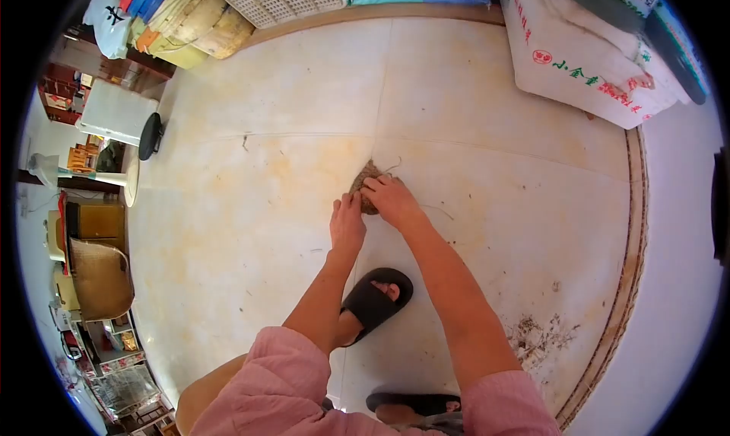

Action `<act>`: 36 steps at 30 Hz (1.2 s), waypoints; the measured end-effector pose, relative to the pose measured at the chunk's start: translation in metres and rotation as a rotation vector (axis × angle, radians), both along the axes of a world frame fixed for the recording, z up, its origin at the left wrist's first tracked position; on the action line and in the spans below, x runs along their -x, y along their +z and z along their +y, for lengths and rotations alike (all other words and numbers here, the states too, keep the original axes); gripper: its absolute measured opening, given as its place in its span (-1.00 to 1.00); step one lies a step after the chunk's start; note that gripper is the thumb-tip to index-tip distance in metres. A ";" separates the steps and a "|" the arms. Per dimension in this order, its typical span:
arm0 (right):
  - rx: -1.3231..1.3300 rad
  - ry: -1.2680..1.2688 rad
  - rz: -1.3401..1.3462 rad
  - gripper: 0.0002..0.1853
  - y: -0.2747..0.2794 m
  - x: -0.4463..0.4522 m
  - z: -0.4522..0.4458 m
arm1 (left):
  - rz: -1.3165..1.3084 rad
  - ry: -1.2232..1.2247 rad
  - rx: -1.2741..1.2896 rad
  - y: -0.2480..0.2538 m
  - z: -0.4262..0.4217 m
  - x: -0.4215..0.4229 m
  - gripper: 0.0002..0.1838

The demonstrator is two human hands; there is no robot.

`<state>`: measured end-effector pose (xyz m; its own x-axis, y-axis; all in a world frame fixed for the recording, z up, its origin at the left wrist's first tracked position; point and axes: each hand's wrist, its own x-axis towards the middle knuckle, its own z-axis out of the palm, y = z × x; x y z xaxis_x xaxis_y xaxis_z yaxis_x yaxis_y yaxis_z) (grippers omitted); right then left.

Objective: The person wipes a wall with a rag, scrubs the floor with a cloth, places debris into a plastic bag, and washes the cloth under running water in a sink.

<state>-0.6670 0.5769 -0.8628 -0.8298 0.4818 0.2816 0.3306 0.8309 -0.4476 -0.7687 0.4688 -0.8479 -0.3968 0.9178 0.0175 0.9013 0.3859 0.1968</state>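
Low over the tiled floor, both hands meet at a small brown piece of coarse, woven-looking fibre [369, 171]. Its upper end comes to a point, and a loose strand curls off to the right. My left hand [348, 221] pinches its lower left edge with bent fingers. From the right, my right hand [390, 200] lies over it with fingers curled onto its face. The fingers hide much of the piece, so its exact kind is unclear.
Black slippers [378, 299] are on my feet below. Dark debris [540, 337] lies scattered at the lower right. A white printed sack [578, 71], a plastic crate [281, 2] and buckets [217, 33] line the far side. At left stand a white box [118, 110] and a woven basket [101, 280].
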 end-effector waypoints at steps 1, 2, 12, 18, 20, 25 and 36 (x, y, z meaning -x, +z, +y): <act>0.005 0.005 -0.006 -0.65 -0.008 -0.011 -0.002 | -0.017 -0.023 0.036 -0.001 0.004 -0.008 -0.55; 0.004 0.013 -0.003 -0.63 -0.012 -0.027 0.002 | -0.025 -0.043 0.067 0.000 0.012 -0.018 -0.57; 0.258 -0.277 -0.202 -0.44 0.023 -0.318 -0.064 | -0.205 -0.626 0.147 0.014 -0.020 -0.265 -0.77; 0.344 -0.449 -0.314 -0.57 0.059 -0.421 -0.116 | -0.726 -0.637 0.231 0.023 -0.053 -0.355 -0.68; 0.232 -0.472 -0.164 -0.63 0.067 -0.399 -0.088 | -0.714 -0.632 0.053 0.028 -0.030 -0.328 -0.66; 0.130 -0.357 0.052 -0.72 0.047 -0.280 0.009 | -0.202 -0.670 -0.200 0.010 0.062 -0.208 -0.62; 0.269 -0.416 -0.187 -0.53 0.015 -0.382 -0.061 | -0.453 -0.863 0.054 -0.011 -0.011 -0.310 -0.73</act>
<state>-0.2853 0.5155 -0.8477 -0.5771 0.8161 -0.0316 0.7024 0.4762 -0.5290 -0.4588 0.4575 -0.8586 0.4534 0.8911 -0.0214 0.7217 -0.3529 0.5955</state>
